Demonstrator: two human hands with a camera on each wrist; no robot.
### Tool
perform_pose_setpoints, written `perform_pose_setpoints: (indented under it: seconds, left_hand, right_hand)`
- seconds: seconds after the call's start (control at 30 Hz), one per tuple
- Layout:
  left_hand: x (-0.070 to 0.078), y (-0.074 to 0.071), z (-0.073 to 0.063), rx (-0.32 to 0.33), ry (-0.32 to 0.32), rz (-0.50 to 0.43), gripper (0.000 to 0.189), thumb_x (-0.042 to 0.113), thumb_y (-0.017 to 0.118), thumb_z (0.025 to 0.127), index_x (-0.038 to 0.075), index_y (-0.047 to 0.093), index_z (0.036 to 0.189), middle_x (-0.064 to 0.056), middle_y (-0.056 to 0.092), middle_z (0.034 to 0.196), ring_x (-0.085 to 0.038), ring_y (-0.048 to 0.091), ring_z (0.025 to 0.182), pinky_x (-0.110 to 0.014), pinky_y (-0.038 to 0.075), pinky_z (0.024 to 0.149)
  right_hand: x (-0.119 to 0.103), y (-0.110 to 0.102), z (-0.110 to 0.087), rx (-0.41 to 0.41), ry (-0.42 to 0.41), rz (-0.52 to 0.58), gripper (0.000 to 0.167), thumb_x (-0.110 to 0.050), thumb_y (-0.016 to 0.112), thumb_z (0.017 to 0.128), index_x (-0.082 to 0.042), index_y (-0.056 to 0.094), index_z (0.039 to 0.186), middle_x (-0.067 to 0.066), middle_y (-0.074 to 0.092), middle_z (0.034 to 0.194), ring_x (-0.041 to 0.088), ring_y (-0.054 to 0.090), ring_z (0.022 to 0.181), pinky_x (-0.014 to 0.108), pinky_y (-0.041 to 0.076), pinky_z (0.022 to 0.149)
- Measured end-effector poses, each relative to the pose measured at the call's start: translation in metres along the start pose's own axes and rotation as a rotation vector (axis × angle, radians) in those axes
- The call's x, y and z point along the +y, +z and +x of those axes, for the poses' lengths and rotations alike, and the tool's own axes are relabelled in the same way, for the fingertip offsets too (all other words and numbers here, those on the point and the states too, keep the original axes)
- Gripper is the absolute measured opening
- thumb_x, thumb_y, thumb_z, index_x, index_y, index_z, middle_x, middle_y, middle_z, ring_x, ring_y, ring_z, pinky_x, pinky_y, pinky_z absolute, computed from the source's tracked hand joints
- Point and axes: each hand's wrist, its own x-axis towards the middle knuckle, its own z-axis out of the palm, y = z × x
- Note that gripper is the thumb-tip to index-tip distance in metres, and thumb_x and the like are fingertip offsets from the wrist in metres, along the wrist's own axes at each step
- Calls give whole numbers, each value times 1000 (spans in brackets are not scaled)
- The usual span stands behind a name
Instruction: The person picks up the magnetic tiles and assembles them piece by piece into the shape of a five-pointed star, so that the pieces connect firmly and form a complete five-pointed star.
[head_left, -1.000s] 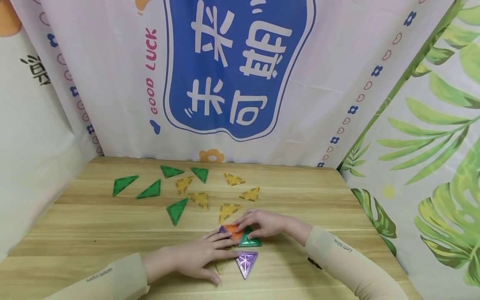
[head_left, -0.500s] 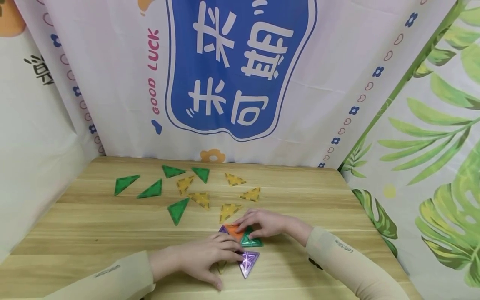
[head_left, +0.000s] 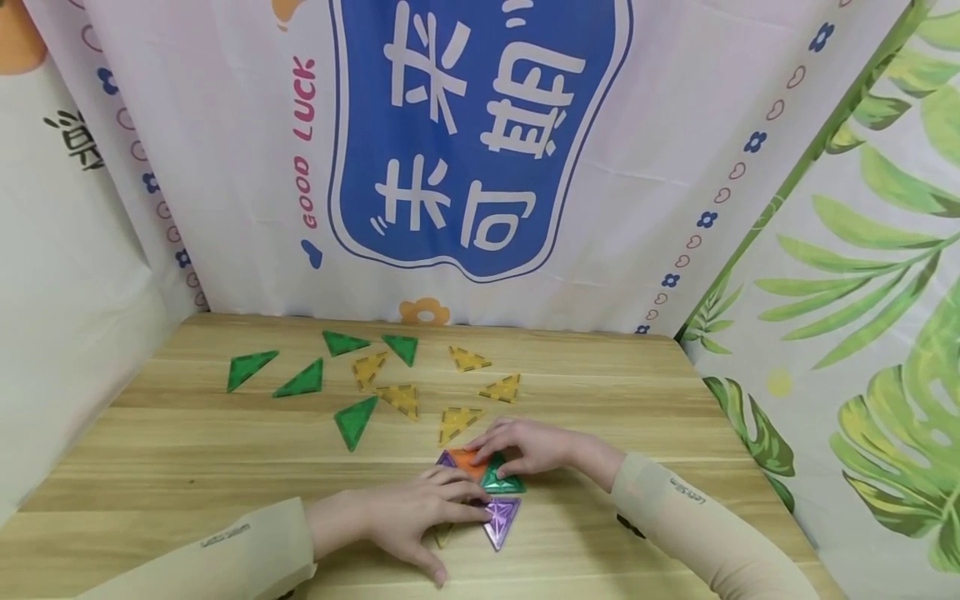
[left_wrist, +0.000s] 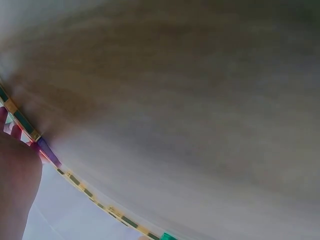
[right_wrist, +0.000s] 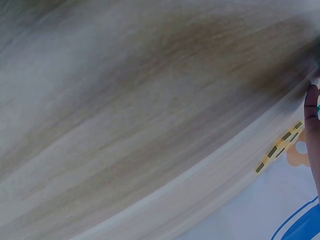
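Note:
My left hand [head_left: 408, 518] reaches across from the left, its fingertips resting on a purple triangular magnetic tile [head_left: 500, 525]. The thumb is spread away on the table. My right hand [head_left: 525, 446] lies over an orange tile [head_left: 467, 463] and a teal-green triangular tile [head_left: 504, 479], fingertips on the first and thumb on the second. Another purple tile [head_left: 446, 458] joins the orange one on its left, and a yellow tile [head_left: 442, 535] is mostly hidden beneath my left hand. The purple triangle's upper edge lies close to the green tile's lower edge; whether they touch I cannot tell.
Farther back on the wooden table [head_left: 240, 467] lie several dark green triangular tiles [head_left: 302, 379] and several yellow ones [head_left: 461, 422]. A printed cloth [head_left: 247, 208] hangs behind the table's far edge, and a leaf-patterned cloth [head_left: 817, 333] borders the right side.
My left hand has shifted slightly right, its fingers more bent, and the purple triangle has slid a little right and up toward the green tile. The right hand has stayed in place.

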Motion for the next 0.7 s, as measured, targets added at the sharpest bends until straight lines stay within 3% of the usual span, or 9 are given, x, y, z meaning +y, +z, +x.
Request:
perform_pose_setpoints:
  seconds: [0.5, 0.7]
  left_hand:
    - [1, -7, -2, 20, -6, -30, 82, 63, 56, 82, 24, 29, 149, -1, 27, 153, -29, 26, 139, -56, 28, 108]
    - [-7, -13, -12, 69, -72, -42, 80, 62, 59, 80, 21, 37, 145, 0, 35, 149, -27, 30, 137, -53, 31, 107]
  right_hand:
    - [-2, 0, -1, 8, -6, 4, 42, -26, 65, 89, -23, 57, 130, -9, 45, 143, 9, 43, 127, 30, 35, 108]
    - [-6, -2, -8, 40, 48, 8, 46, -26, 66, 88, -16, 55, 132, -2, 49, 141, 16, 44, 128, 34, 35, 108]
